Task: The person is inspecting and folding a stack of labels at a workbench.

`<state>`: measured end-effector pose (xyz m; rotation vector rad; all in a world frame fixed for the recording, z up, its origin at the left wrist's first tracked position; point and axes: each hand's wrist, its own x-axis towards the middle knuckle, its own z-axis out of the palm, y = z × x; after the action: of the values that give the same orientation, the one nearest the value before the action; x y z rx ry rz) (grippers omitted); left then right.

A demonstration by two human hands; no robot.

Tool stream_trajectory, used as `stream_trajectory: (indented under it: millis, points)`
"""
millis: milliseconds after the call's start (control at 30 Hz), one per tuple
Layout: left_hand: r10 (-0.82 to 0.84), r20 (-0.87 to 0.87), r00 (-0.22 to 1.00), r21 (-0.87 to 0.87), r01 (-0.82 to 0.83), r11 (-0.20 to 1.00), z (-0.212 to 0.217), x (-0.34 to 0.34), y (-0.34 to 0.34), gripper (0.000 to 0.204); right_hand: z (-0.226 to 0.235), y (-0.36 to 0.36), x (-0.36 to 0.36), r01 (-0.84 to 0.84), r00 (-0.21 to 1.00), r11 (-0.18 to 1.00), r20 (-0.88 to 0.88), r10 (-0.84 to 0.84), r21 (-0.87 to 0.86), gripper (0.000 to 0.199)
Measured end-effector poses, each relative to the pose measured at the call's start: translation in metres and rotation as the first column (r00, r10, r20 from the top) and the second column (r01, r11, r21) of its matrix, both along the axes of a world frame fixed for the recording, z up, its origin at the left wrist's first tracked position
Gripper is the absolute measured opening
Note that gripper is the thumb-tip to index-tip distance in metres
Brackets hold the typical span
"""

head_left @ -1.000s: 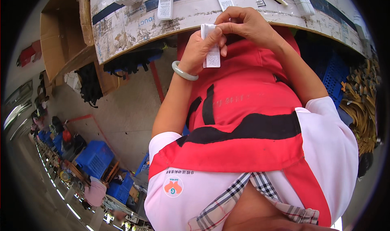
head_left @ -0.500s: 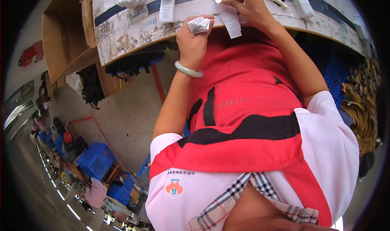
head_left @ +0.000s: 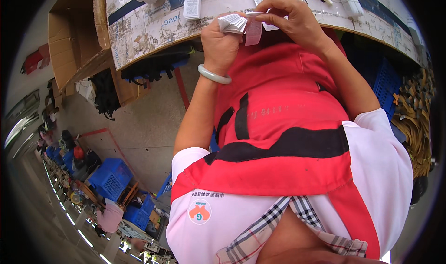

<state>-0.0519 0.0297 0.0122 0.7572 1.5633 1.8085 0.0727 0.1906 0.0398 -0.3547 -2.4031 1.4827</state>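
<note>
Paper slip (head_left: 253, 30) pinched between right hand (head_left: 292, 22) and left hand (head_left: 220, 43).

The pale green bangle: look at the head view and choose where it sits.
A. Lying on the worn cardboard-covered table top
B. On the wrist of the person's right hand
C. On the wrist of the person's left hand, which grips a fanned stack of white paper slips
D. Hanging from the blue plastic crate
C: the pale green bangle rings the wrist just below the left hand, whose fist closes on the fanned stack of white paper slips.
</note>
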Motion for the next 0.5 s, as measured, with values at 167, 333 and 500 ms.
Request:
stream_trajectory:
  millis: [167,333,500]
  points:
    - [0.006,-0.022,1.0,-0.004,-0.006,1.0,0.002,0.0029,0.0004,0.018,0.0016,-0.0014,0.0001,0.008,0.999,0.997,0.047,-0.005,-0.077,0.017]
    - [-0.002,-0.006,1.0,0.081,0.002,0.997,-0.0026,0.002,0.0003,0.017,-0.0001,-0.0021,0.0003,-0.013,0.997,0.985,0.07,0.026,-0.171,0.017]
    - [-0.042,0.071,0.997,0.062,0.038,0.997,-0.0076,0.0023,-0.0029,0.016,0.0039,-0.0079,-0.0006,0.005,0.998,0.975,0.06,0.008,-0.222,0.016]
